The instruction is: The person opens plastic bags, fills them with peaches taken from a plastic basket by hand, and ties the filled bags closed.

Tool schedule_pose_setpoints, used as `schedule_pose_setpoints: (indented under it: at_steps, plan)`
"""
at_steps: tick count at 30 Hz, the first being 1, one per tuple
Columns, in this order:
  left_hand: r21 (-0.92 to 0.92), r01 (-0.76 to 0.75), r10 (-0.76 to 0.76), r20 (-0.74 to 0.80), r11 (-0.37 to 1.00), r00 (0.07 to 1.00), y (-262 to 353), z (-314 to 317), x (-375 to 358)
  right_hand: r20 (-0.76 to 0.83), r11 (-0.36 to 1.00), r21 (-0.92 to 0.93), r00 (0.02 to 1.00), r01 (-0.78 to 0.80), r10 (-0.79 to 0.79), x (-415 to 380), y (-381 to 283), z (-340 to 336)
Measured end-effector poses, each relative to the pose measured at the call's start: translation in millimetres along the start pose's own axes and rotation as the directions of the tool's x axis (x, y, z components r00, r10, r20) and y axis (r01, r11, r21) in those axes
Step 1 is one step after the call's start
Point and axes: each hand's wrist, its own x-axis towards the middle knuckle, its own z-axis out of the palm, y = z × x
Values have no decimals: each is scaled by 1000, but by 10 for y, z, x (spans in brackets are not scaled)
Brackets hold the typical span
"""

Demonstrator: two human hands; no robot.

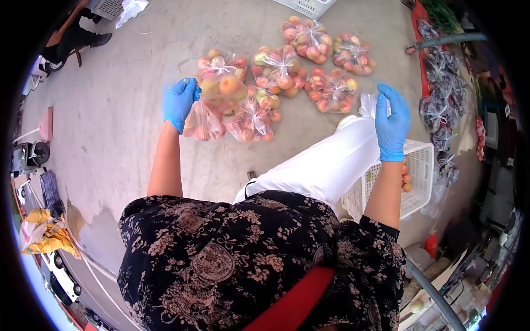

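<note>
My left hand (181, 105), in a blue glove, is closed on the edge of a clear plastic bag (210, 91). The thin film stretches to the right, over a round red-and-yellow fruit (229, 84). Just below lies a bag of fruit (203, 122), and a knotted bag of fruit (255, 117) sits beside it. My right hand (392, 122), also blue-gloved, is raised over my right leg with its thumb and fingers apart. Close to its thumb shows a crumpled piece of clear plastic (367, 105).
Several more tied fruit bags (331, 91) stand on the concrete floor ahead. A white crate (422, 176) with fruit is by my right leg. Dark wrapped produce (441, 105) lines the right side. A seated person (74, 38) is at far left.
</note>
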Motion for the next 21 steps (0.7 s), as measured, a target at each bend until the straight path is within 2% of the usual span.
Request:
schedule_pose_setpoints:
  at_steps: [2,5,7,9,11,12,14,15,16,17,18,19,21]
  plan:
    - [177,92,-84,-50,980,995,-554,-107,159,-4,994,-62,996,-86,86,-84,136,-208]
    - [304,207,-197,-62,930,978,-1165,-162,264,-94,961,-24,958,-275,271,-363,415,-513]
    - [355,335,-300,-152,873,942,-1725,-330,338,-138,925,-73,922,-374,362,-672,638,-765]
    - [399,361,-351,-102,843,931,-2236,-466,317,-179,875,-101,874,-472,451,-986,849,-955]
    - [405,331,-343,-45,852,938,-2298,-390,177,-228,808,-113,807,-578,545,-1394,1026,-1148]
    - [375,334,-344,-42,865,938,-2446,-386,200,-250,794,-23,772,-608,584,-1613,1141,-1217]
    - [292,347,-363,4,891,932,-2504,-264,302,-321,644,-20,615,-764,720,-1968,1183,-1379]
    - [419,332,-373,17,845,928,-2678,-271,426,-363,623,-71,602,-779,712,-2220,1306,-1476]
    - [576,303,-407,55,759,912,-2767,-264,545,-397,597,-117,588,-794,704,-2474,1438,-1580]
    - [814,139,-397,121,565,910,-2685,-211,598,-427,562,-75,536,-824,729,-2685,1528,-1676]
    - [944,-69,-352,188,323,917,-2744,-179,686,-443,531,-25,486,-847,754,-2914,1576,-1787]
    - [967,-251,-313,251,39,916,-2854,-141,816,-471,475,43,401,-879,785,-3128,1586,-1915]
    - [898,-439,-338,405,-27,850,-3050,-88,1087,-483,389,182,263,-903,835,-3410,1686,-2080]
